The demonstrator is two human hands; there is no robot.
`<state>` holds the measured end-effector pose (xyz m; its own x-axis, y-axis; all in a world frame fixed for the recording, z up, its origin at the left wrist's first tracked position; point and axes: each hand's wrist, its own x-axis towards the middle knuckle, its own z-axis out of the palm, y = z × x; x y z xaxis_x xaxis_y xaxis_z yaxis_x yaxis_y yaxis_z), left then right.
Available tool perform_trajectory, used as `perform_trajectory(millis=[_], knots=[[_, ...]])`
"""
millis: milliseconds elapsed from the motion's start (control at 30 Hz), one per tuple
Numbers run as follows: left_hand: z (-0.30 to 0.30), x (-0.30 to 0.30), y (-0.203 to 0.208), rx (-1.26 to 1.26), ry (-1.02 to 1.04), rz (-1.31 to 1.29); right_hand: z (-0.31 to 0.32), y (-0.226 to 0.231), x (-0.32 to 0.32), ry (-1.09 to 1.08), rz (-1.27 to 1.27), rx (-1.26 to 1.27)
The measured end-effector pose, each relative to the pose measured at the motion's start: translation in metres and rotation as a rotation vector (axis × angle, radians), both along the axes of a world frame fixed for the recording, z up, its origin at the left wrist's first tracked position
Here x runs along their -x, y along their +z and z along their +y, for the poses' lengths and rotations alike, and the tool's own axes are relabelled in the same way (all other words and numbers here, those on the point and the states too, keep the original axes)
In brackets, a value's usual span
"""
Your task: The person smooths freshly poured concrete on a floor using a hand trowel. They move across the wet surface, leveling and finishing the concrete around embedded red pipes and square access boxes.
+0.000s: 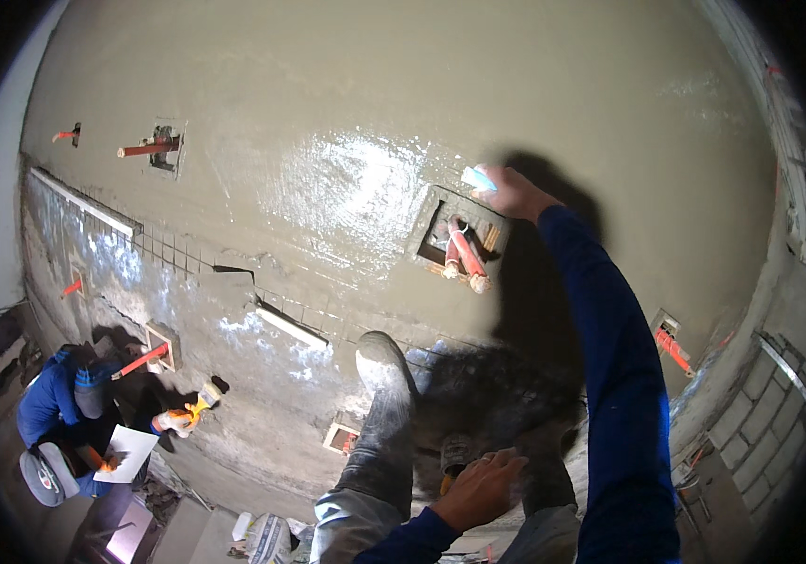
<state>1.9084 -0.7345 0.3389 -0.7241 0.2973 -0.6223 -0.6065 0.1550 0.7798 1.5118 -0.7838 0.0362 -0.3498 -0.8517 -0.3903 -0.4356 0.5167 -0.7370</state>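
Gripping a pale blue piece, you keep the fingers of your right hand clamped on it at the wet plastered wall. Just below that hand, red conduits jut from a recessed box. Your left hand sits lower, before your legs, beside a dark-bristled brush; whether its fingers close on the handle cannot be told. Well left of that hand, a co-worker holds a yellow-handled brush and a white board.
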Motion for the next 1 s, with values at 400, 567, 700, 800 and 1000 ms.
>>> perform_trajectory(millis=[400,567,700,800,1000], knots=[[0.001,0.007,-0.006,-0.002,-0.101,-0.066,0.033,-0.021,0.002,-0.325,0.123,-0.004],[0.013,0.003,-0.006,0.014,-0.152,-0.049,0.162,-0.010,0.041,-0.830,0.401,-0.341],[0.028,-0.007,-0.012,0.007,-0.165,-0.034,0.240,0.013,0.019,-1.187,0.000,-0.245],[0.036,-0.006,-0.021,-0.002,-0.262,-0.007,0.205,0.000,-0.042,-1.033,0.053,-0.055],[0.041,-0.004,-0.016,0.042,-0.239,-0.107,0.108,0.003,-0.141,-1.117,-0.174,-0.027]])
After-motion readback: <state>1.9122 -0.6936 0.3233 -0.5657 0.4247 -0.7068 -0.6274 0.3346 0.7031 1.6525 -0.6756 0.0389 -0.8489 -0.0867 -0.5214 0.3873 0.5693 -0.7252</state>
